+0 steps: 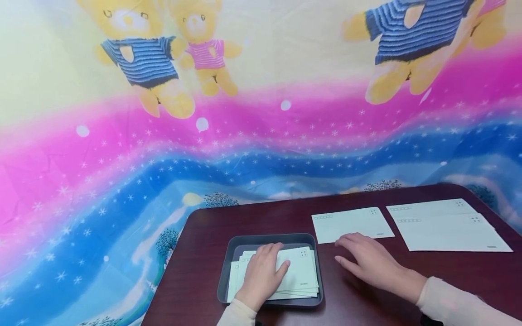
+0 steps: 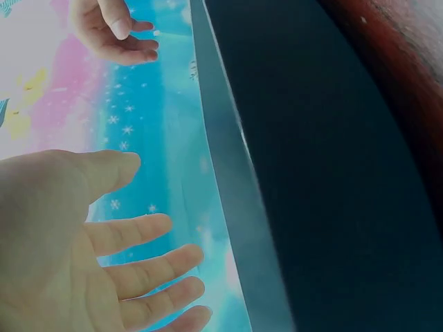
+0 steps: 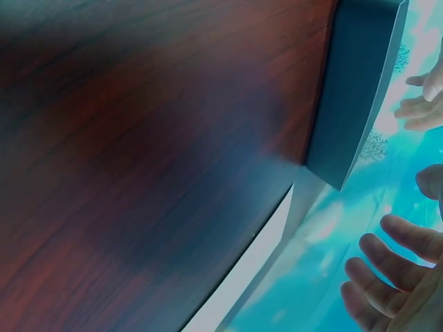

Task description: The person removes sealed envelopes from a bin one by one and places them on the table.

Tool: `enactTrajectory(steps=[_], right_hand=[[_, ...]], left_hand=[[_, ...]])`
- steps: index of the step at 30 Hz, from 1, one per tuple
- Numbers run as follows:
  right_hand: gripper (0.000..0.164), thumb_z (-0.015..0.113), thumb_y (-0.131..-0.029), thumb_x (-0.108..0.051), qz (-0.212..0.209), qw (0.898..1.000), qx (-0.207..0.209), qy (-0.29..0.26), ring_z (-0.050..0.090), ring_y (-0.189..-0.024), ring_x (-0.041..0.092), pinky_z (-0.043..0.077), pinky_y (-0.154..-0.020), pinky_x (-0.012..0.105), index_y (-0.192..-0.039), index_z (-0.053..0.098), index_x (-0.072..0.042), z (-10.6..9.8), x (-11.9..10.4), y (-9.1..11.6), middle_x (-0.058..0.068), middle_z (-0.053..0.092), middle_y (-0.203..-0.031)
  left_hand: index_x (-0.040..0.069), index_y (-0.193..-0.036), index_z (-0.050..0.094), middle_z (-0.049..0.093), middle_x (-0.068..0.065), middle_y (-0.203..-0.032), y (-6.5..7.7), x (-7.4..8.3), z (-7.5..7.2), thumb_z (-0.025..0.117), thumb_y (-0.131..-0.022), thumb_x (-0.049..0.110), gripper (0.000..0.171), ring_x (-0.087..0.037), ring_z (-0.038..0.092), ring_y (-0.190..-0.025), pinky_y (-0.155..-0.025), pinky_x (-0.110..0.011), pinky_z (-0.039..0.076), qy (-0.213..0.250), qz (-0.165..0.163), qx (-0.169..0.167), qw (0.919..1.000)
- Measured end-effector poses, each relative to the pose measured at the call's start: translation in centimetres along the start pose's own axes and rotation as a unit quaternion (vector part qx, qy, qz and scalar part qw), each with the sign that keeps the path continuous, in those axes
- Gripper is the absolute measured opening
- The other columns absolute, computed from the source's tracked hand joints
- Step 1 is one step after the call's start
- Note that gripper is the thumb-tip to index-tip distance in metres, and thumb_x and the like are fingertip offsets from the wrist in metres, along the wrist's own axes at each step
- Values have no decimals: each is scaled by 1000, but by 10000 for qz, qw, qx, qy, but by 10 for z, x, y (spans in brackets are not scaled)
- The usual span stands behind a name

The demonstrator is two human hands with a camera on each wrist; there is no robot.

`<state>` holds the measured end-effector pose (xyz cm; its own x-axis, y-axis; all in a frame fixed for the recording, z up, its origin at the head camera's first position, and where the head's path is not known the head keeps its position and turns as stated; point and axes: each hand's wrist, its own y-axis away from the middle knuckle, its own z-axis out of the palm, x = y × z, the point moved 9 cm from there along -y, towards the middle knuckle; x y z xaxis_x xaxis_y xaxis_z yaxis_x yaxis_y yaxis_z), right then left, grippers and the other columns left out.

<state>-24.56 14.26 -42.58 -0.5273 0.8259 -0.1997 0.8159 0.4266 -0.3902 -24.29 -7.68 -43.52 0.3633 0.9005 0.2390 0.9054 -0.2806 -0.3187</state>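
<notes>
In the head view, my left hand (image 1: 262, 275) is over a grey tray (image 1: 269, 238), overlapping a loose stack of white envelopes (image 1: 299, 273) inside it. The left wrist view shows that left hand (image 2: 76, 242) with fingers spread above the tray's side wall (image 2: 232, 159), holding nothing. My right hand (image 1: 373, 261) hovers over the table, right of the tray, fingers loosely bent and holding nothing. Just beyond its fingertips lies a single white envelope (image 1: 350, 225). The right wrist view has the right hand (image 3: 398, 283) above the table's level, near that envelope's edge (image 3: 242, 270).
Farther right, two overlapping white envelopes (image 1: 448, 233) lie on the dark red-brown table (image 1: 253, 219). Behind the table's far edge hangs a colourful cloth (image 1: 265, 122) printed with bears and snowflakes.
</notes>
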Motion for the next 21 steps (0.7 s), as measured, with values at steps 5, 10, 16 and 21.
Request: enactTrajectory(steps=[5,10,16,21], right_hand=[[31,65,-82,-40,-134,9999,42,-50,57,-98,12,49,-84,38,-105,67,-18,3,-10,-1,-8,63,-101],[32,65,-82,-39,-178,9997,-35,-150,57,-100,11,48,-85,38,-106,68,-18,8,-20,-2,-8,63,-103],[29,63,-84,-41,-378,9990,-160,-200,56,-99,9,48,-85,36,-104,67,-20,19,-32,1,-12,62,-101],[27,63,-84,-39,-561,9976,-205,-357,55,-98,8,48,-84,36,-103,67,-20,27,-42,1,-12,62,-99]], left_hand=[[12,-123,61,63,-5,-119,5,-11,-1,60,-87,38,44,-23,55,-112,-87,-44,47,-42,-113,81,9999],[11,-122,62,64,-5,-117,8,-19,-3,61,-86,37,44,-24,56,-110,-87,-44,47,-94,-143,154,9997],[10,-119,62,65,-5,-114,14,-24,-6,62,-86,36,43,-24,57,-107,-87,-43,47,-150,-92,215,9996],[8,-118,63,65,-5,-114,19,-28,-7,62,-86,34,42,-24,58,-107,-85,-43,48,-127,-31,315,9994]])
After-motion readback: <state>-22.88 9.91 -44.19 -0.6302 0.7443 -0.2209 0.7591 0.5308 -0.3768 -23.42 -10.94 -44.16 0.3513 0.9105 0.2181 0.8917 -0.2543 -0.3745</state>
